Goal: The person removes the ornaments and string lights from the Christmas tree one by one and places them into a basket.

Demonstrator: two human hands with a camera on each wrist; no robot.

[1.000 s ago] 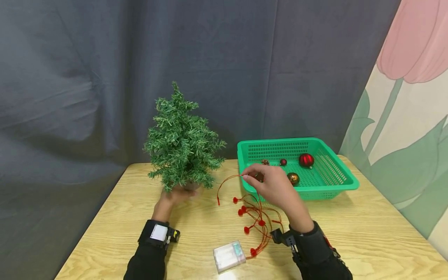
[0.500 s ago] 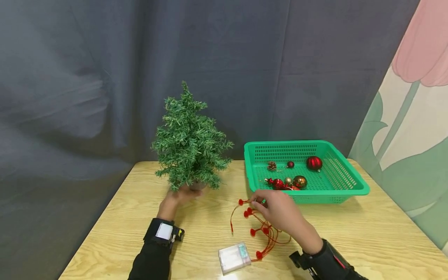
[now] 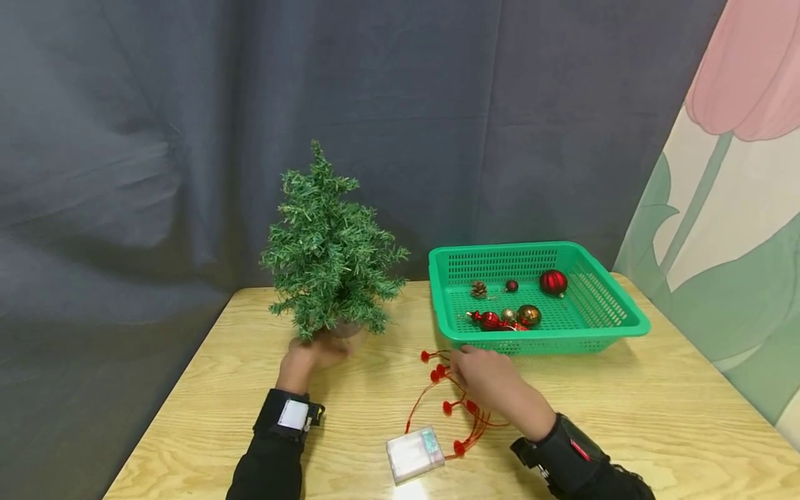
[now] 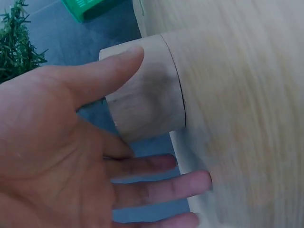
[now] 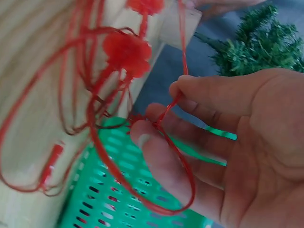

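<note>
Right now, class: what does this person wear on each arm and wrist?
Both arms wear black sleeves. The left wrist carries a black band with a white rectangular patch and a small yellow detail. The right wrist carries a black band with a red mark. Both hands are bare.

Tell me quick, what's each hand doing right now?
Left hand: open, thumb and fingers against the wooden base of the small tree.
Right hand: pinching the red light string between thumb and fingers.
</note>
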